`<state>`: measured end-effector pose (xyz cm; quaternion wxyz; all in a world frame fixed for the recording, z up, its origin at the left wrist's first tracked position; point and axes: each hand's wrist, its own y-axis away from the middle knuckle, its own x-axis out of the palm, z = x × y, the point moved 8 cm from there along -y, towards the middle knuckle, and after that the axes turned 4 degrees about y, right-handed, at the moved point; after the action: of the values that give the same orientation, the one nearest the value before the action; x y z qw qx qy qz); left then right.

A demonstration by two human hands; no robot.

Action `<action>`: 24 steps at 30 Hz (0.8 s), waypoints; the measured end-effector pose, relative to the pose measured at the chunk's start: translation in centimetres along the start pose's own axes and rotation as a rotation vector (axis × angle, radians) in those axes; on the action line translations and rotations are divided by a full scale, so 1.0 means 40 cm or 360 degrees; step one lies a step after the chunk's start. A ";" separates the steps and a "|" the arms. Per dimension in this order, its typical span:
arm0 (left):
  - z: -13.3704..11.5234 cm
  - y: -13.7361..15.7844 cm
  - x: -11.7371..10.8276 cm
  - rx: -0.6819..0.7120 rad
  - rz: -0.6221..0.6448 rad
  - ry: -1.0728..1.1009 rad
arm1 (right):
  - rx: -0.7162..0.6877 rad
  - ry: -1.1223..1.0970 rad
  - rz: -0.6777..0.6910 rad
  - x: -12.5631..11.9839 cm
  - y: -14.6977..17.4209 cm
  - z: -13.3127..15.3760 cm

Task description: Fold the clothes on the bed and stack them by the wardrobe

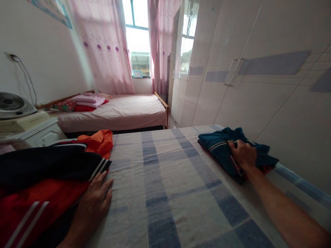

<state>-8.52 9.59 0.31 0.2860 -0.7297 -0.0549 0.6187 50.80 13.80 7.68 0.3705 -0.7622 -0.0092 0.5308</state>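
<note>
My right hand [243,154] is at the right edge of the near bed, fingers curled over a folded teal garment [219,137] with white stripes. That garment lies on top of a small stack, with dark and red cloth showing under it. My left hand [94,198] lies with its fingers spread, holding nothing. It rests beside the loose clothes, its fingertips by the striped cuff of a black garment [51,163]. Around that are an orange garment [99,141] and a red garment [28,217] with white stripes. Part of my right thumb's contact with the cloth is hard to make out.
A blue-and-white checked sheet [131,193] covers the near bed. Beyond stands a second bed [124,110] with pink bedding and folded pillows [88,101]. Tall white wardrobes [219,100] line the right. A fan-like appliance [15,105] sits on a cabinet at the left.
</note>
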 end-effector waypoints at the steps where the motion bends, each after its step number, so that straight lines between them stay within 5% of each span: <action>1: -0.001 0.000 -0.002 -0.0011 0.0003 0.0005 | -0.0039 0.0005 -0.0027 -0.012 0.005 0.003; 6: -0.007 -0.002 -0.012 -0.0102 -0.0011 0.0090 | -0.0332 -0.0215 -0.0297 -0.150 0.038 0.110; 10: -0.010 -0.004 -0.019 -0.0175 -0.0035 0.0153 | -0.0636 -0.1016 -0.0174 -0.316 0.075 0.307; 14: -0.012 -0.005 -0.023 -0.0195 -0.0021 0.0173 | -0.0506 -0.1856 -0.0161 -0.538 0.069 0.436; 18: -0.009 -0.007 -0.033 -0.0240 -0.0019 0.0265 | -0.0516 -0.2127 -0.0416 -0.725 0.042 0.481; 21: -0.003 -0.005 -0.053 -0.0324 -0.0081 0.0426 | -0.0557 -0.1915 -0.0413 -0.717 0.037 0.508; 24: 0.010 -0.001 -0.075 -0.0428 -0.0163 0.0649 | -0.0585 -0.1521 -0.0020 -0.549 0.060 0.551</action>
<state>-9.55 8.46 2.89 0.2225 -0.8671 -0.1149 0.4306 22.34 15.34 20.34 0.1879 -0.4869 -0.2755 0.8073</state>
